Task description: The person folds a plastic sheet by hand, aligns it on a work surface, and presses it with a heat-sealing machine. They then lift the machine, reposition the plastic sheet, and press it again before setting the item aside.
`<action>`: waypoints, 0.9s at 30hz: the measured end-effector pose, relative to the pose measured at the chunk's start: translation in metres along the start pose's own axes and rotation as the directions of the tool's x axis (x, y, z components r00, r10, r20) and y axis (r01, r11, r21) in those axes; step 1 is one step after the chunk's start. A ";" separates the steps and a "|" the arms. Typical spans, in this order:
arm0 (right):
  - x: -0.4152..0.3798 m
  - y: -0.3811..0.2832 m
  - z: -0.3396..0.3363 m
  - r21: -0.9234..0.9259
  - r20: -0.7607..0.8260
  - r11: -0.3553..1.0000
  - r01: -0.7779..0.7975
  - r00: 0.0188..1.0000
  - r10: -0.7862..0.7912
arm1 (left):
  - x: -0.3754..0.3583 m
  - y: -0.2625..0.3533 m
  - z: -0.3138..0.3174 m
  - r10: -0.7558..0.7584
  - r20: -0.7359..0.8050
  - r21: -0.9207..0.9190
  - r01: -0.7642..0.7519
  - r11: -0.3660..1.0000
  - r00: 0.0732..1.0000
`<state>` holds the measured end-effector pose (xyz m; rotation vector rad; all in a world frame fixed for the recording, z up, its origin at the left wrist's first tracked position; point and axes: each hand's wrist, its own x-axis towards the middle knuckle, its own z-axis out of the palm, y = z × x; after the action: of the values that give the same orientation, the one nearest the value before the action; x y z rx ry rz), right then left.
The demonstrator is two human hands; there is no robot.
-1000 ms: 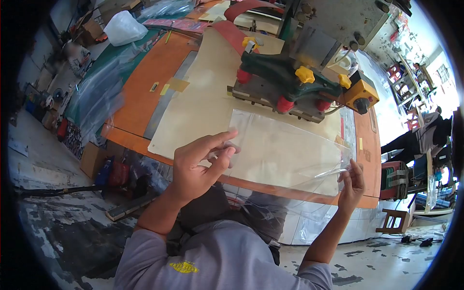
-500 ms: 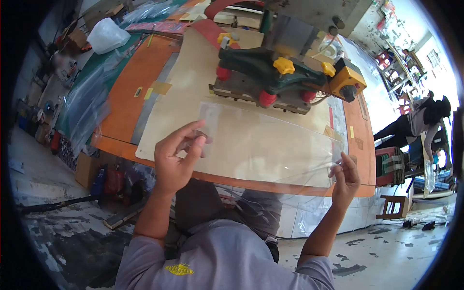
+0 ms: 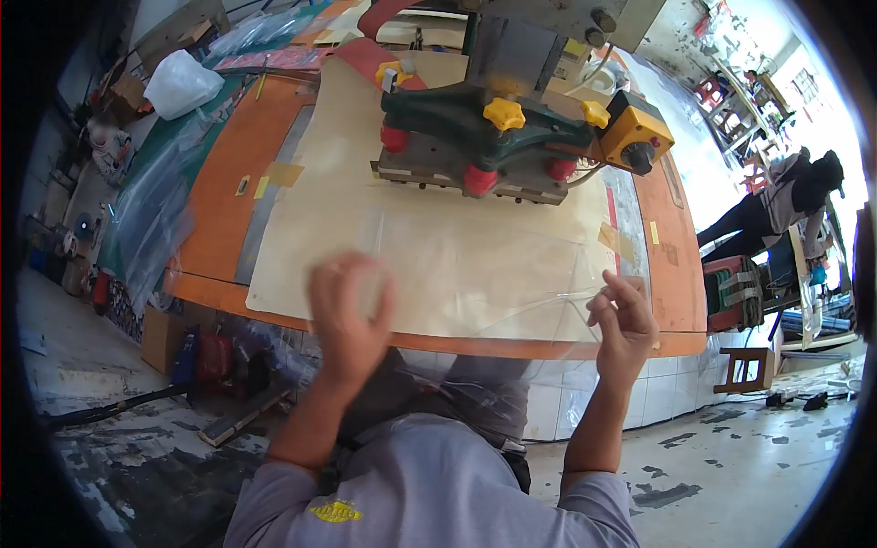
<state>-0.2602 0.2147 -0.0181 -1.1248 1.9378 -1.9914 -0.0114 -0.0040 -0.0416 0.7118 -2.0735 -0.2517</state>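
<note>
A thin clear plastic sheet (image 3: 484, 265) spreads over the cream board (image 3: 292, 228) on the orange worktable, its front part hanging toward my lap. At its right edge, my right hand (image 3: 628, 320) is closed, thumb and fingers pinching the plastic. My left hand (image 3: 350, 306) is over the board's front edge, near the sheet's left end. Motion blurs its fingers, so whether it touches the plastic cannot be made out. Beyond the sheet stands a press with a dark green bracket (image 3: 457, 111), yellow knobs and a flat metal plate (image 3: 438, 169) low over the board.
An orange control box (image 3: 637, 137) with a black knob juts from the press's right side. Loose clear plastic (image 3: 151, 215) lies on the left, with a white plastic bag (image 3: 183, 84) farther back. Another person (image 3: 786, 201) bends over at the far right.
My left hand has moved away from the sheet's left edge, down and slightly right in a blur. My right hand has shifted a little left with the plastic. The view has also shifted slightly.
</note>
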 end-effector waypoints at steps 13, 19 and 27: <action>-0.013 -0.023 0.035 -0.057 0.094 0.997 0.052 0.995 -0.047 | -0.032 0.055 0.009 -0.033 0.695 -0.476 0.494 0.728 0.718; -0.018 -0.023 0.040 -0.031 0.039 0.997 0.067 0.997 -0.066 | -0.057 0.076 0.011 -0.133 0.612 -0.789 0.614 -0.034 0.779; -0.020 -0.025 0.041 0.017 0.087 0.991 0.131 0.987 -0.132 | -0.065 0.029 0.022 0.234 0.829 -0.200 0.661 -0.723 0.508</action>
<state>-0.2119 0.1971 -0.0080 -1.3472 1.8520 -1.9762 -0.0127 0.0552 -0.0867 0.0647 -0.3936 -2.9434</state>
